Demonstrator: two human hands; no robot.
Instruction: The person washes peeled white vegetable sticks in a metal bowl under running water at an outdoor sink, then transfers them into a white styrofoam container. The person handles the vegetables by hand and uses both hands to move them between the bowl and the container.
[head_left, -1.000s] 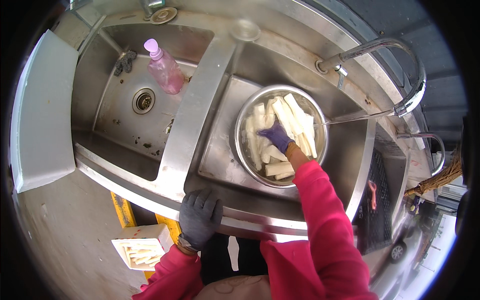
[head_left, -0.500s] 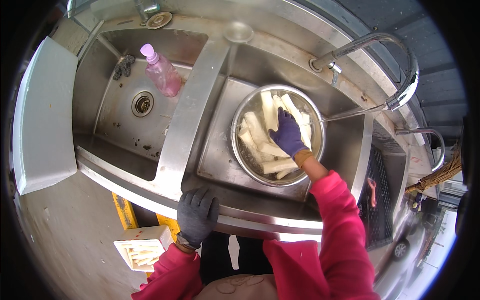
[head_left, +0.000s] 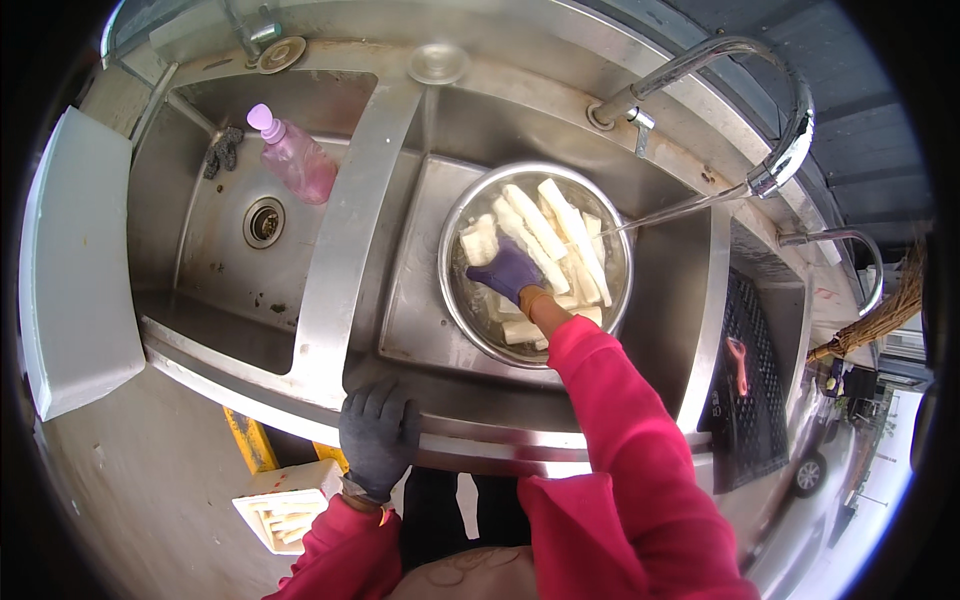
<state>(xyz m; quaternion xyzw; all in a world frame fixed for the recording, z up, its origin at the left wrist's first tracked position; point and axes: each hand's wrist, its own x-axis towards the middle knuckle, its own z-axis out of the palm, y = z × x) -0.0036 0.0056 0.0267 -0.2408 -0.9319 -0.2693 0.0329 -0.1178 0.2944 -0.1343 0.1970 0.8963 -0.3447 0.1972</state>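
A round steel basin (head_left: 447, 290) of water stands in the right-hand sink, with several long, peeled white root pieces (head_left: 565, 225) in it. My right hand (head_left: 508, 270), in a purple glove, reaches into the basin among the pieces. Its thumb is spread to the left, while the fingertips are partly hidden by water and roots. Beside them lies a short, thick white piece (head_left: 480, 240). Over the sink's front edge (head_left: 470, 445) rests my left hand (head_left: 380, 435) in a dark grey glove, fingers stretched out and holding nothing.
From a curved tap (head_left: 790, 150), water runs into the basin. The left sink holds a pink pump bottle (head_left: 300, 165) and a dark scourer (head_left: 224, 150). A red peeler (head_left: 739, 365) lies on a black mat (head_left: 765, 420). Below stands a foam box (head_left: 285, 480) of white pieces.
My right hand has moved left and toward me within the basin, its fingers deeper among the roots. The pieces have shifted, several now lying to the right. My left hand stays at the edge.
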